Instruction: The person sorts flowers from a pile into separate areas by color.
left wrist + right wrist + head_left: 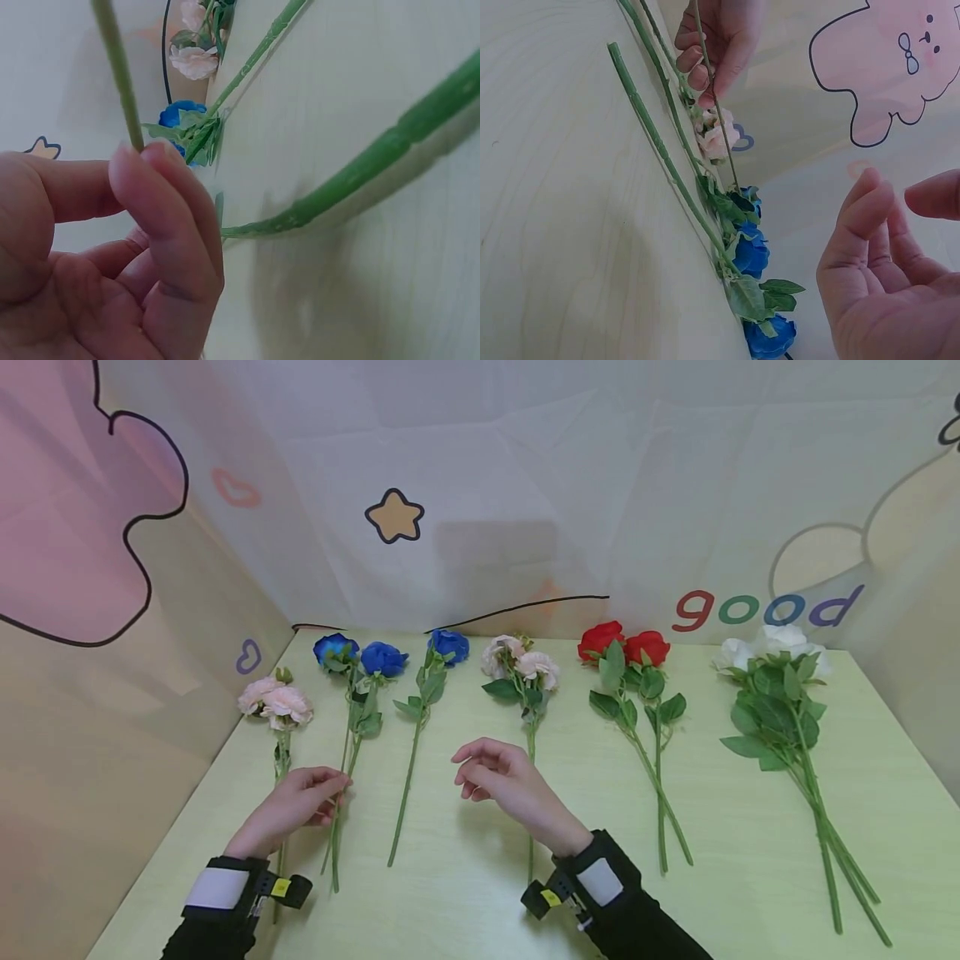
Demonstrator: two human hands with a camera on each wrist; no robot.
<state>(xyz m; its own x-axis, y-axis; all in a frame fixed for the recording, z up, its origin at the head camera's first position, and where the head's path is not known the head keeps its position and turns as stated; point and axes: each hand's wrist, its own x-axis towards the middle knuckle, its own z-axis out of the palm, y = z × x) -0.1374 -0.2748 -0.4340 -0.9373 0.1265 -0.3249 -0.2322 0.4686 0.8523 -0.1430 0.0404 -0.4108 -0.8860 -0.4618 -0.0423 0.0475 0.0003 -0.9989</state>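
Note:
My left hand (303, 797) pinches a thin green stem (118, 71) between thumb and fingertips. That stem belongs to one of two blue roses (384, 658) lying side by side at the left. A second stem lies on the table beside the pinched one. Just right of them lies another single blue rose (450, 646). My right hand (517, 789) hovers above the table with loosely bent fingers, holding nothing. It partly hides the stem of the pale pink flowers (537, 668) at the middle. In the right wrist view, a gap shows between the thumb and the fingers (862, 232).
More pale pink flowers (277, 702) lie at the far left, partly behind my left forearm. Red roses (647, 648) with crossed stems and a bunch of white flowers (783, 643) lie to the right on the pale table (585, 910). A printed cloth (495, 468) hangs behind.

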